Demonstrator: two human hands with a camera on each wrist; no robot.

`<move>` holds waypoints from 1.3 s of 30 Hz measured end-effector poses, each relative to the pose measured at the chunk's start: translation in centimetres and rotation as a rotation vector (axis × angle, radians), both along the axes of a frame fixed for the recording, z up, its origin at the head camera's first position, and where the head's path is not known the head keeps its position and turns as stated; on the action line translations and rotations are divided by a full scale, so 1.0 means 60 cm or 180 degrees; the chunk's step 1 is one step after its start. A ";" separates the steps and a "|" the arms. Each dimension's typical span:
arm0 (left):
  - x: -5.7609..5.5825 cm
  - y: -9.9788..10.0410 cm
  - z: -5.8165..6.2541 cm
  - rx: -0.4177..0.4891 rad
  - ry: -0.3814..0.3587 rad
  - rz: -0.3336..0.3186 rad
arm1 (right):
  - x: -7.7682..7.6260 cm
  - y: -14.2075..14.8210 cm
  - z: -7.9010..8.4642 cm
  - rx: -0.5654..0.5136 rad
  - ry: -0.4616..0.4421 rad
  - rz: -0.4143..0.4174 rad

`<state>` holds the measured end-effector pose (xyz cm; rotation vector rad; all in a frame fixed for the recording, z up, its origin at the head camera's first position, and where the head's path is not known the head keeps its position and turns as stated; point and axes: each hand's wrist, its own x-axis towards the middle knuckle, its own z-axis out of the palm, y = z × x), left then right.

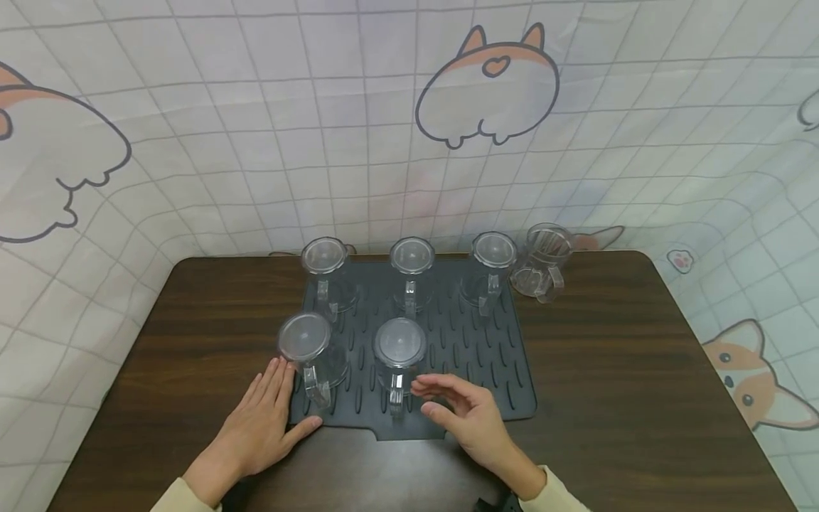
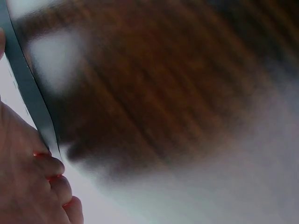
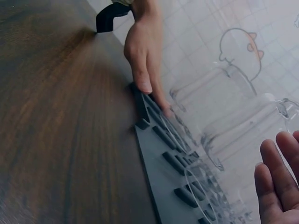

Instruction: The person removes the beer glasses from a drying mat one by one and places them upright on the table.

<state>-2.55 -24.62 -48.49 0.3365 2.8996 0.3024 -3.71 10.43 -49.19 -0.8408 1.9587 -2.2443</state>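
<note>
My left hand (image 1: 259, 416) lies flat with straight fingers along the left edge of a dark grey drying mat (image 1: 473, 398). Beside its fingertips a clear glass mug (image 1: 306, 338) stands upside down, handle toward me. Another upturned glass mug (image 1: 399, 345) is at the front middle of the mat. My right hand (image 1: 463, 416) hovers just right of that mug's handle, fingers loosely bent and holding nothing. In the right wrist view, the fingers (image 3: 273, 177) are spread apart from the glass, while the left hand (image 3: 145, 56) touches the mat's edge.
Three more upturned glass mugs, left (image 1: 325, 256), middle (image 1: 412, 257) and right (image 1: 494, 252), form the mat's back row. Right of the mat, another glass mug (image 1: 544, 263) stands upright on the wooden table (image 1: 608, 370). A patterned cloth (image 1: 384, 142) hangs behind.
</note>
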 end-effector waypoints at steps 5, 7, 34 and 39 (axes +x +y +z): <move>0.005 -0.003 -0.002 0.0023 -0.0003 0.0025 | 0.005 -0.006 -0.003 0.0046 -0.0031 0.0105; 0.005 -0.003 -0.002 0.0023 -0.0003 0.0028 | 0.008 -0.008 -0.002 0.0079 -0.0060 0.0150; 0.002 -0.004 0.001 0.0059 0.0054 0.0006 | 0.022 -0.037 -0.003 0.0176 -0.0347 0.0082; 0.002 -0.002 0.002 0.0072 0.0064 -0.0004 | 0.020 -0.041 -0.004 0.0213 -0.0429 0.0044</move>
